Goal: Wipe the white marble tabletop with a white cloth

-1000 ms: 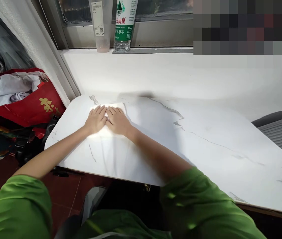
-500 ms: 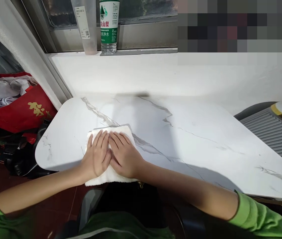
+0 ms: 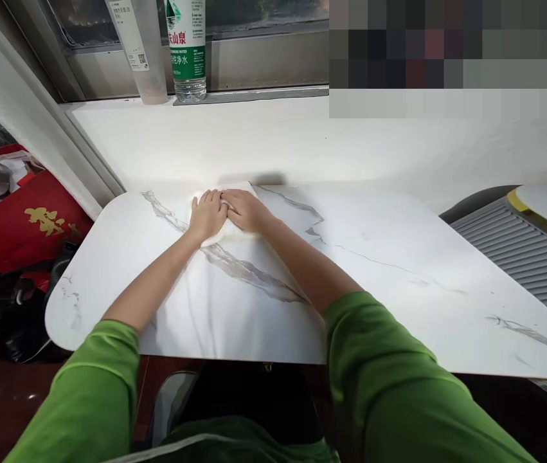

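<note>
A white cloth [image 3: 233, 233] lies on the white marbled tabletop [image 3: 389, 244], near its far edge by the wall. My left hand [image 3: 208, 215] rests flat on the cloth's left part, palm down, fingers stretched forward. Right beside it, my right hand [image 3: 248, 209] presses palm down on the same cloth, its fingers pointing left and touching the left hand's. Both hands cover most of the cloth, and its far edge shows only a little beyond the fingers.
On the windowsill stand a water bottle [image 3: 189, 61] with a green-and-white label and a translucent plastic container [image 3: 150, 71]. To the left is a red bag [image 3: 27, 218] with white fabric inside. A grey ribbed object [image 3: 519, 238] sits beyond the table's right end.
Both hands have slid the cloth forward, from the near edge of the table to the far edge by the wall. The arms are now stretched out, and the view has shifted slightly.
</note>
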`<state>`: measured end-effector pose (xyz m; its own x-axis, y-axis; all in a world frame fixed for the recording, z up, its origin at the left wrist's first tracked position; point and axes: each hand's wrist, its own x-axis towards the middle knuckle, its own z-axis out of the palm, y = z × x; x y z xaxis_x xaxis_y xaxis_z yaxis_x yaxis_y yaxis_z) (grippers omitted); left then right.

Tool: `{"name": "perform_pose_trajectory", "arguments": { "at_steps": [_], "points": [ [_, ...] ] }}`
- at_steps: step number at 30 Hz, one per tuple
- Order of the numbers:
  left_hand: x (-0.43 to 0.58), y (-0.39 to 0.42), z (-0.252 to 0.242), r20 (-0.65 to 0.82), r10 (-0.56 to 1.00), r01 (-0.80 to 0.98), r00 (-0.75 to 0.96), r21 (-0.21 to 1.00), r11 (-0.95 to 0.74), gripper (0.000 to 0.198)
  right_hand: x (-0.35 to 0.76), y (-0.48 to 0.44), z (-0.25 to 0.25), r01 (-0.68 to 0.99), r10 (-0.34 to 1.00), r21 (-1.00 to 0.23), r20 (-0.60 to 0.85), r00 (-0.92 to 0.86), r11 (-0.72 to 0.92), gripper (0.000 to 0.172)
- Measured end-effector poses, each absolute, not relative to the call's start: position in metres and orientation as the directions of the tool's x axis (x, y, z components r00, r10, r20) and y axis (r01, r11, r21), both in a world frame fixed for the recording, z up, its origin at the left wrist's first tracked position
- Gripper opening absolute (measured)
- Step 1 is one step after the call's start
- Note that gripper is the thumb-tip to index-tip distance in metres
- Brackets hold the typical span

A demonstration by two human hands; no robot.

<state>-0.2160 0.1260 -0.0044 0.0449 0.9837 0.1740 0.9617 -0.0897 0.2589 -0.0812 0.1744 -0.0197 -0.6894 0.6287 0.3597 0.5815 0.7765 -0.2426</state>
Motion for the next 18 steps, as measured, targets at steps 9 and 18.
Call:
{"name": "perform_pose_trajectory", "arguments": {
  "at_steps": [9,18],
  "points": [
    [-0.203,0.147,-0.003,0.156,0.969,0.945,0.193,0.237,-0.227,0.048,-0.064,0.175,-0.021,0.710,0.795,-0.366,0.354,-0.492,0.602,0.048],
    [-0.176,0.071,-0.003,0.083,0.941,0.925,0.328,0.173,-0.338,0.052,-0.020,0.090,-0.022,0.701,0.777,-0.345,0.363,-0.513,0.624,0.050]
  ]
}}
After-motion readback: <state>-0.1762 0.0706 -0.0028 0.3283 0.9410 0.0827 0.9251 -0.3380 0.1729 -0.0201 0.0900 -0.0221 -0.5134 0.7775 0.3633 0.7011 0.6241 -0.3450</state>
